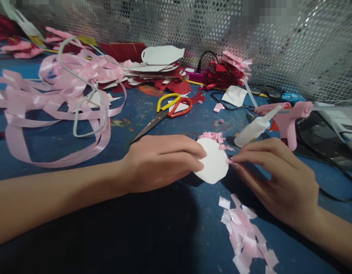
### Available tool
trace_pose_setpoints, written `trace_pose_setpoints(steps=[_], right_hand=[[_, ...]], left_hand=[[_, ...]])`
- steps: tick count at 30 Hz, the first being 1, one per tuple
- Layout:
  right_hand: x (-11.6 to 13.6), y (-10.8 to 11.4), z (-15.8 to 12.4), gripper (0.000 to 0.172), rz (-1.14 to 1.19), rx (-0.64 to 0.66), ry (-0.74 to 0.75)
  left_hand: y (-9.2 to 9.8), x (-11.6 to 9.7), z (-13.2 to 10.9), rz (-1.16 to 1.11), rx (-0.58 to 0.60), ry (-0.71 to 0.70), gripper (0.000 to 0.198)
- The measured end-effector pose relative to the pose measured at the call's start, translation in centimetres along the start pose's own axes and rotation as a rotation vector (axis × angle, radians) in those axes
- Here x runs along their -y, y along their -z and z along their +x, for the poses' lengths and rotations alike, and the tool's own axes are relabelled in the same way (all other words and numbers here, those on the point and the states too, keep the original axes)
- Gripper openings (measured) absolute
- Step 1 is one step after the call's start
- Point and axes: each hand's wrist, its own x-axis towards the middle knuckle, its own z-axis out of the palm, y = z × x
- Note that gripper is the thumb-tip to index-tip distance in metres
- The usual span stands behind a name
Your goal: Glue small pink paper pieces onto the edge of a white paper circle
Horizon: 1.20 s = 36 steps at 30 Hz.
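My left hand (164,161) pinches the left edge of a roundish white paper disc (212,163), held just above the blue table. Small folded pink ribbon pieces (212,136) line the disc's top and upper right edge. At the disc's right edge, my right hand (278,175) has its thumb and fingers closed on a small pink ribbon piece (229,161), which touches the rim. Below the disc lies a loose pile of cut pink ribbon squares (244,232). A white glue bottle (252,131) leans just beyond my right fingertips.
Scissors (167,110) with yellow and red handles lie beyond my left hand. A heap of pink ribbon (58,110) with a white cable covers the left. White and red paper cutouts (163,55) are stacked behind. A pink glue gun (288,118) stands at right. Perforated metal (193,26) closes the back.
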Motion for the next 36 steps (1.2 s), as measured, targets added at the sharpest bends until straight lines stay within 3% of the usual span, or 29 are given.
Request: trace_pose_setpoints(steps=[13, 20, 28, 31, 36], right_hand=[[-0.1, -0.4, 0.0, 0.009, -0.017, -0.005, -0.008], [0.0, -0.5, 0.1, 0.004, -0.031, 0.006, -0.014], [-0.2, 0.0, 0.2, 0.004, -0.065, -0.037, -0.047], [-0.9, 0.4, 0.0, 0.005, -0.060, 0.029, -0.103], [-1.9, 0.1, -0.6, 0.018, 0.034, 0.276, -0.130]], left_hand=[[-0.3, -0.2, 0.1, 0.041, 0.028, 0.014, 0.019], [-0.6, -0.2, 0.7, 0.017, 0.066, 0.206, 0.013], [-0.4, 0.1, 0.1, 0.014, 0.011, 0.026, 0.019], [-0.5, 0.7, -0.1, 0.038, -0.051, 0.046, 0.016], [-0.6, 1.5, -0.1, 0.017, -0.097, 0.073, 0.012]])
